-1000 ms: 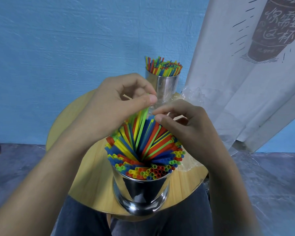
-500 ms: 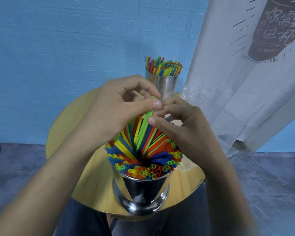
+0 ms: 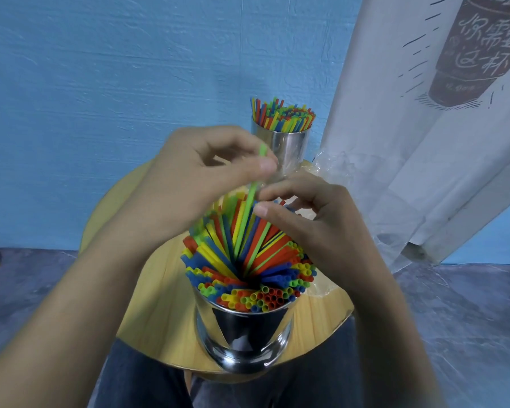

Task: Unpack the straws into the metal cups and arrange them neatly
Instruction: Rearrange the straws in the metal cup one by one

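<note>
A shiny metal cup (image 3: 245, 334) stands at the near edge of the round wooden table (image 3: 159, 304), packed with coloured straws (image 3: 248, 260) that fan outward. One green straw (image 3: 249, 207) sticks up above the rest. My left hand (image 3: 195, 184) pinches it near its top between thumb and fingers. My right hand (image 3: 315, 222) hovers just right of it, fingers curled over the straw tips, thumb and forefinger close to the green straw. A second metal cup (image 3: 286, 145) filled with straws (image 3: 283, 116) stands at the far side of the table, partly behind my left hand.
Crumpled clear plastic wrapping (image 3: 336, 169) lies on the table's right side, behind my right hand. A white printed banner (image 3: 424, 128) hangs at the right. A blue wall lies behind and a grey floor around; my legs in jeans are under the table.
My left hand has risen, drawing the green straw higher out of the bundle. My right hand stayed beside it over the straw tips.
</note>
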A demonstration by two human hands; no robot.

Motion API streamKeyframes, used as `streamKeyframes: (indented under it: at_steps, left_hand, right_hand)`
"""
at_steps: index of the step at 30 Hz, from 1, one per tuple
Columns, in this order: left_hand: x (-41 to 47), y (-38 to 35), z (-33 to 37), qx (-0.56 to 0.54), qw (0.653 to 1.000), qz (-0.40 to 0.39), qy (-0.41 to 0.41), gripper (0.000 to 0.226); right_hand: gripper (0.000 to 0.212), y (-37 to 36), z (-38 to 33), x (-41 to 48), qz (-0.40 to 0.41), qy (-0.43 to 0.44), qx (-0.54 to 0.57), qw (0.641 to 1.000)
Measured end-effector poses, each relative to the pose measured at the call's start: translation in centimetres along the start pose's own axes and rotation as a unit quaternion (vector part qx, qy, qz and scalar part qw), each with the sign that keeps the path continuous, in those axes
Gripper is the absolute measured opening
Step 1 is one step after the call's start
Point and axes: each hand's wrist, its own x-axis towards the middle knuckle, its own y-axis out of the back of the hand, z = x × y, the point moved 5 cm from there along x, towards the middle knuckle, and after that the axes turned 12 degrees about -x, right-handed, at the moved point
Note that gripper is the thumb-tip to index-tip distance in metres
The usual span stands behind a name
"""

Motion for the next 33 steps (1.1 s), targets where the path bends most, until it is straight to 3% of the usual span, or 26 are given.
streamKeyframes:
  at_steps: [6,12,16,18,20,23,27,30,33]
  left_hand:
    - [0.1,2.2,0.8,-0.201,0.971,0.126,-0.028,0.015]
    - [-0.3,3.9,0.7,-0.24,0.943,0.225,-0.042,0.008]
    - [-0.8,4.4,-0.5,-0.208,0.947,0.243,-0.014,0.008]
    - [-0.9,4.4,-1.2,-0.145,0.964,0.224,0.022,0.01]
    - [-0.9,3.7,-1.9,-0.062,0.983,0.158,0.072,0.011]
    - [-1.0,2.1,-2.6,0.019,0.991,0.047,0.127,0.007]
    - [-1.0,1.4,-3.2,0.07,0.985,-0.024,0.158,0.027]
    - [-1.2,0.9,-4.0,0.089,0.971,-0.096,0.2,0.041]
    - [-1.4,0.2,-4.4,0.105,0.961,-0.139,0.214,0.041]
  right_hand:
    - [0.009,0.1,0.0,-0.1,-0.007,0.026,-0.008,1.0]
    - [0.01,0.4,0.4,-0.2,0.009,0.034,0.032,0.999]
    - [0.011,1.7,0.7,-0.3,0.101,0.029,0.117,0.988]
    - [0.012,2.6,1.3,-0.4,0.156,-0.007,0.214,0.964]
    - [0.011,3.3,1.9,-0.5,0.195,-0.037,0.309,0.93]
    - [0.02,4.1,2.3,-0.5,0.236,-0.049,0.351,0.905]
    - [0.027,4.8,2.0,-0.8,0.261,-0.043,0.292,0.919]
    - [0.026,4.5,1.5,-0.6,0.225,-0.02,0.2,0.953]
    - [0.019,3.2,0.9,-0.1,0.178,0.006,0.134,0.975]
